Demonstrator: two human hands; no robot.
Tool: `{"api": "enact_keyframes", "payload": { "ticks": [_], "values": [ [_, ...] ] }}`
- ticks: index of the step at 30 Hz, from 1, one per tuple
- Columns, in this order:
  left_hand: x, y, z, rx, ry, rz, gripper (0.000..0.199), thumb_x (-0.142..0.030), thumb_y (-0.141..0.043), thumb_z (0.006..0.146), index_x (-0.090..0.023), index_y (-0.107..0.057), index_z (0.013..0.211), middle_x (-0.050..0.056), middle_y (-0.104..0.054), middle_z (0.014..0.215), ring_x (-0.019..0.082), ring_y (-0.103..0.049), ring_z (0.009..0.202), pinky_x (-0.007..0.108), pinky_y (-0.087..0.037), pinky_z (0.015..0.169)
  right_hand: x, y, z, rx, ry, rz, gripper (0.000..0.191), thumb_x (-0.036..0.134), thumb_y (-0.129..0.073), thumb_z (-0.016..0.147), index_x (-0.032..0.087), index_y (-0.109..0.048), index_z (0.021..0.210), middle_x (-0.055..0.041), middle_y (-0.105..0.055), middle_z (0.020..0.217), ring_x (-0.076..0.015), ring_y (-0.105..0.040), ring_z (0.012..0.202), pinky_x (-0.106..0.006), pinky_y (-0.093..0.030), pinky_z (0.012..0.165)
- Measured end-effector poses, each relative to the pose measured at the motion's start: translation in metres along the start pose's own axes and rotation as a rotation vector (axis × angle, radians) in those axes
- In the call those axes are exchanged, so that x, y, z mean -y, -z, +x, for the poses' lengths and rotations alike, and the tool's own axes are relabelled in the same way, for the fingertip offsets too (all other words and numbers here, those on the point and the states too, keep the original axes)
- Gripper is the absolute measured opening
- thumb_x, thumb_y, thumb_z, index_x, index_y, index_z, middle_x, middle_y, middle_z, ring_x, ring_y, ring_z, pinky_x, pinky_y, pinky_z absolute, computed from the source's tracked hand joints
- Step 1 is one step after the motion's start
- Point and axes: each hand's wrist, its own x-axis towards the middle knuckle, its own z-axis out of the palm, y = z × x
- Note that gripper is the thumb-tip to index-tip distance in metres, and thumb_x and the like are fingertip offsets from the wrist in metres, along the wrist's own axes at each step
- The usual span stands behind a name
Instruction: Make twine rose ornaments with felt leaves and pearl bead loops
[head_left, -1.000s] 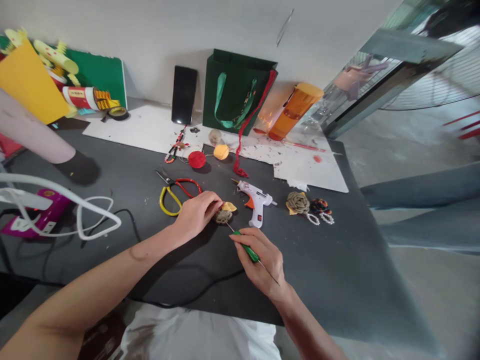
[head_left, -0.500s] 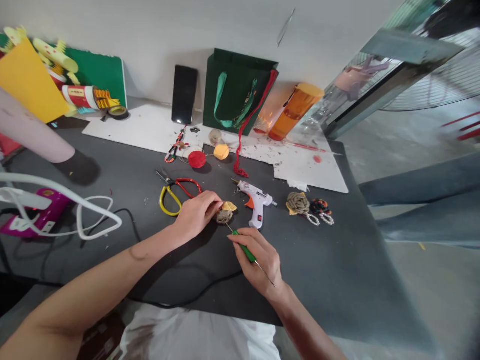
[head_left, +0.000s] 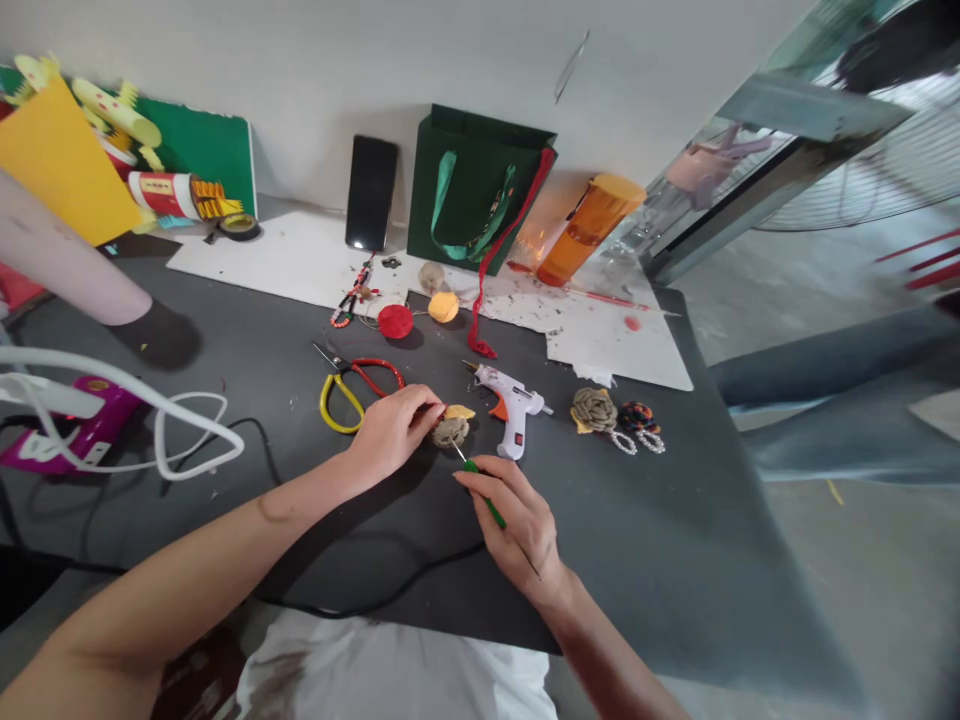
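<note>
My left hand (head_left: pixel 394 430) pinches the edge of a small brown crocheted flower (head_left: pixel 448 431) with a yellow leaf at its top. In my right hand (head_left: pixel 521 515) is a green-handled crochet hook (head_left: pixel 484 490), held like a pen. Its thin metal tip meets the flower's lower side; whether it has gone into the stitches I cannot tell. Just right of the flower lies a white glue gun (head_left: pixel 514 405) with an orange trigger. Scissors (head_left: pixel 356 385) with one red and one yellow handle rest beyond my left hand.
Two finished-looking crocheted flowers (head_left: pixel 596 410) with bead loops lie to the right. Behind are red yarn (head_left: pixel 395 321), yellow yarn (head_left: pixel 443 307), a phone (head_left: pixel 371 192), a green paper bag (head_left: pixel 465 190) and an orange bottle (head_left: pixel 589 230). White cables (head_left: pixel 195 440) run at left; a person's legs (head_left: pixel 847 390) show at right.
The crochet hook has tilted and its tip has shifted slightly up against the flower. My right hand has turned a little, hiding the hook's rear shaft. My left hand has barely moved.
</note>
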Motion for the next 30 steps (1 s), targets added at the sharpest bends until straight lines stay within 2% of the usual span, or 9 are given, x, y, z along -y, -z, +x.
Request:
{"api": "enact_keyframes", "payload": {
  "ticks": [5,11,13,19,25,30],
  "values": [
    [-0.007,0.003,-0.001,0.020,0.115,-0.229,0.022,-0.035,-0.050,0.090,-0.018,-0.061,0.081,-0.002,-0.058,0.063,0.010,-0.048,0.053,0.021,-0.035,0.050,0.002,0.003,-0.001,-0.024,0.032,-0.021,0.029,0.004,-0.050,0.088,0.021,-0.068,0.104,-0.0089,-0.066,0.100,-0.0178,-0.067,0.089,-0.029,-0.058,0.078],
    [-0.011,0.005,-0.002,0.090,0.357,-0.618,0.032,-0.050,-0.049,0.088,-0.020,-0.057,0.085,-0.005,-0.051,0.058,0.009,-0.047,0.042,0.019,-0.031,0.036,0.005,0.009,-0.001,-0.013,0.074,-0.014,0.032,0.004,-0.050,0.087,0.023,-0.067,0.107,-0.0087,-0.068,0.103,-0.0191,-0.068,0.092,-0.031,-0.058,0.080],
    [-0.011,0.005,-0.004,0.102,0.387,-0.650,0.033,-0.053,-0.049,0.087,-0.020,-0.056,0.085,-0.005,-0.049,0.057,0.008,-0.044,0.040,0.018,-0.030,0.035,0.005,0.010,0.000,-0.003,0.096,-0.013,0.032,0.004,-0.050,0.087,0.023,-0.067,0.107,-0.0089,-0.068,0.104,-0.0193,-0.068,0.092,-0.032,-0.058,0.080],
    [-0.015,0.004,-0.006,0.038,0.311,-0.592,0.029,-0.047,-0.049,0.088,-0.020,-0.054,0.079,-0.005,-0.046,0.061,0.007,-0.040,0.046,0.018,-0.033,0.039,0.008,0.009,0.001,0.012,0.135,-0.015,0.033,0.003,-0.050,0.087,0.022,-0.066,0.108,-0.0098,-0.067,0.104,-0.0197,-0.067,0.091,-0.033,-0.059,0.078],
    [-0.021,0.004,-0.005,-0.002,0.452,-0.737,0.026,-0.044,-0.054,0.086,-0.020,-0.053,0.077,-0.005,-0.048,0.060,0.007,-0.041,0.045,0.017,-0.032,0.037,0.007,0.006,-0.001,-0.010,0.178,-0.035,0.033,0.002,-0.050,0.087,0.022,-0.064,0.109,-0.0100,-0.066,0.103,-0.0196,-0.067,0.089,-0.033,-0.058,0.076],
    [-0.022,0.001,-0.007,0.010,0.530,-0.814,0.028,-0.047,-0.056,0.083,-0.020,-0.052,0.077,-0.007,-0.049,0.058,0.005,-0.040,0.039,0.016,-0.028,0.034,0.007,0.004,-0.001,-0.028,0.199,-0.055,0.035,0.001,-0.051,0.085,0.021,-0.064,0.110,-0.0101,-0.066,0.104,-0.0198,-0.066,0.091,-0.033,-0.057,0.077]
  ]
}}
